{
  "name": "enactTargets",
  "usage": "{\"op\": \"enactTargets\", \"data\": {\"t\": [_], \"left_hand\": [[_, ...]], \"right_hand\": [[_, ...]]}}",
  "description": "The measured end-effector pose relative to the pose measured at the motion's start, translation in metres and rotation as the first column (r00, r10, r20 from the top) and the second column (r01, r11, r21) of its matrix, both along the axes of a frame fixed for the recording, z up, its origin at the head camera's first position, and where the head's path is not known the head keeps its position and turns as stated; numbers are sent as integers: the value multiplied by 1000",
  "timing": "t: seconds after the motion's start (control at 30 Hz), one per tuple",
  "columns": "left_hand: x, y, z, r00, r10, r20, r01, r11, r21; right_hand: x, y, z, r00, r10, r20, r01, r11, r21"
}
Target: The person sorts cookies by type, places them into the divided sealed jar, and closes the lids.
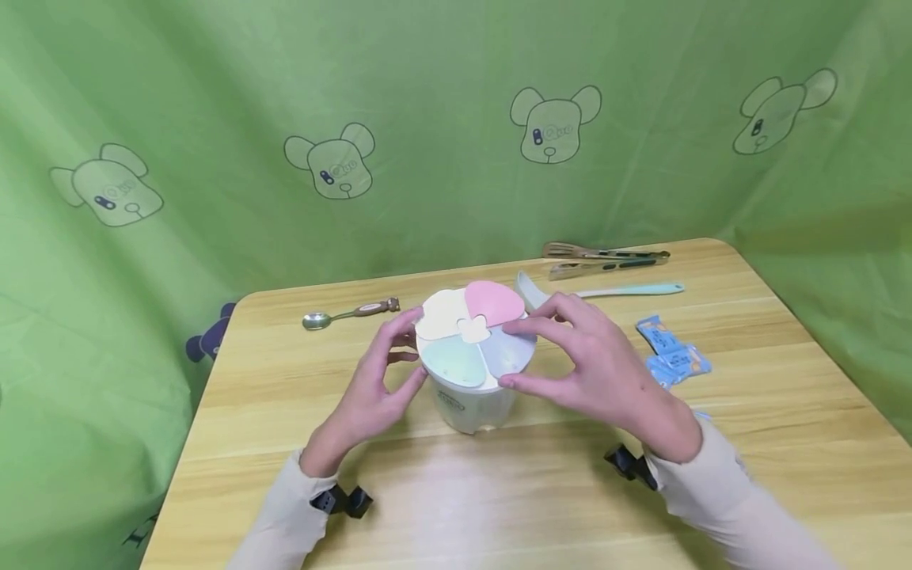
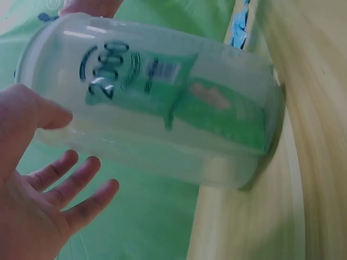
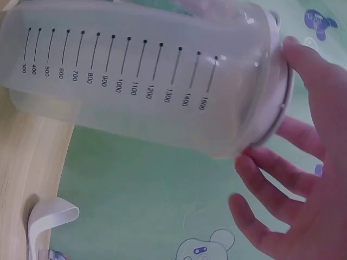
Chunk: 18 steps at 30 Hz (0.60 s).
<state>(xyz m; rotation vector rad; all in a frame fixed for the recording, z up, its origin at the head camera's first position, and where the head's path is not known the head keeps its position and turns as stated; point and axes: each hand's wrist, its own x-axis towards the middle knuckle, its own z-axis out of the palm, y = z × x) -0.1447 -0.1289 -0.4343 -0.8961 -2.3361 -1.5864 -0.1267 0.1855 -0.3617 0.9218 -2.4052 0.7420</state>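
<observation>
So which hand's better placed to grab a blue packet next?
Probably the right hand: it's nearer the packets, on the same side of the jar. The left hand is on the other side.

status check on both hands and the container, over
Left hand and right hand holding lid. Container upright, lidded, green packaging inside. Ladle behind, apparently not blocking.
</observation>
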Motion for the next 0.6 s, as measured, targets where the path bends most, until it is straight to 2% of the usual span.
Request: {"op": "enactTargets", "data": {"t": [0.17, 0.33, 0.43, 0.6], "left_hand": [[3, 2, 3, 997, 8, -73, -10, 1000, -26], [5, 5, 5, 991, 27, -129, -32, 999, -37], [7, 8, 4, 993, 11, -115, -14, 1000, -21], [10, 10, 2, 995, -52, -81, 50, 998, -29]], "right_hand": [[6, -6, -1, 994, -64, -90, 66, 998, 9], [11, -15, -2, 984, -121, -131, 122, 992, 6], [12, -21, -5, 977, -143, -157, 143, 990, -11], [15, -29, -11, 965, -164, -202, 158, 986, -45]]}}
